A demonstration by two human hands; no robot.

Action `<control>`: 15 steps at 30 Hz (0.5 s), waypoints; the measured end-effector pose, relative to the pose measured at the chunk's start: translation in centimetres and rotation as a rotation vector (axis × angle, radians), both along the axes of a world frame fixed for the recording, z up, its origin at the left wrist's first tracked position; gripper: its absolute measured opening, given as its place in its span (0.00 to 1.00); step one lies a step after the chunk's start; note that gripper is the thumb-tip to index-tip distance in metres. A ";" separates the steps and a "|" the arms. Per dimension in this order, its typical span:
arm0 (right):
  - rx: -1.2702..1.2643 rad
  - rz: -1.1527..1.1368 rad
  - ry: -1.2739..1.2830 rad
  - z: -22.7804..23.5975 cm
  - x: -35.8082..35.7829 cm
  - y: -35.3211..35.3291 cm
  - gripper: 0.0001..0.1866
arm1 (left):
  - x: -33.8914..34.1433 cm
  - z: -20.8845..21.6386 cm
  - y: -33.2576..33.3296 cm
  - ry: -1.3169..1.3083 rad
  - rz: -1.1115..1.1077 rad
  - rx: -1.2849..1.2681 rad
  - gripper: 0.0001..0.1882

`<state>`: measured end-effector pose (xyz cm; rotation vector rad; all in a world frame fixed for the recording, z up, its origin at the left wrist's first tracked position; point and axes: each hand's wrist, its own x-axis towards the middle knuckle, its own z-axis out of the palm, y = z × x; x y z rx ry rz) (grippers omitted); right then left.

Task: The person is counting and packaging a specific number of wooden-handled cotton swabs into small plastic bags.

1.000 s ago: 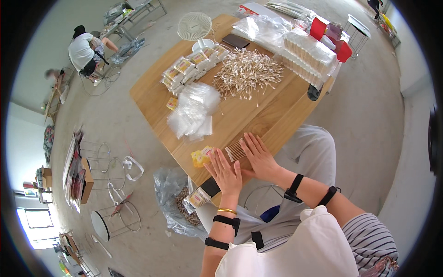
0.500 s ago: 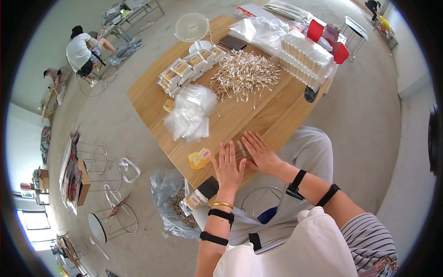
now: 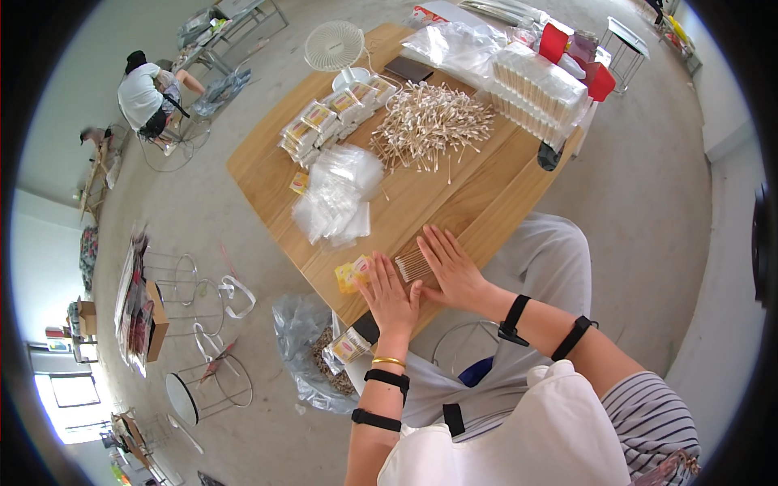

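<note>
Worktop (image 3: 438, 202) has decent room before the swab heap (image 3: 433, 121); near the edge, our left hand (image 3: 391, 301) and right hand (image 3: 455, 275), unclenched, flank lined-up swabs (image 3: 413, 266).

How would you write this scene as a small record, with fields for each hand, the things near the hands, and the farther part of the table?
left hand: open, palm down, next to yellow cards
right hand: open, palm down
between hands: row of swabs, lying side by side
surface: wooden table
beyond the cards: clear bags
farther away: loose swab pile, filled packs, white fan
</note>
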<state>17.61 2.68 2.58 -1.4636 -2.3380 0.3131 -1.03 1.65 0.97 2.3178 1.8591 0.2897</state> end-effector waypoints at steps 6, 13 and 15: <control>0.009 0.027 -0.066 -1.3 -1.0 0.5 0.49 | 0.8 0.1 -0.3 0.035 -0.011 -0.004 0.47; 0.050 0.049 -0.143 -1.8 -1.2 0.6 0.46 | 1.5 0.9 0.2 -0.095 -0.099 -0.046 0.46; 0.046 0.060 -0.119 -1.6 -1.4 0.6 0.46 | 0.5 1.7 -0.7 -0.109 -0.089 -0.002 0.45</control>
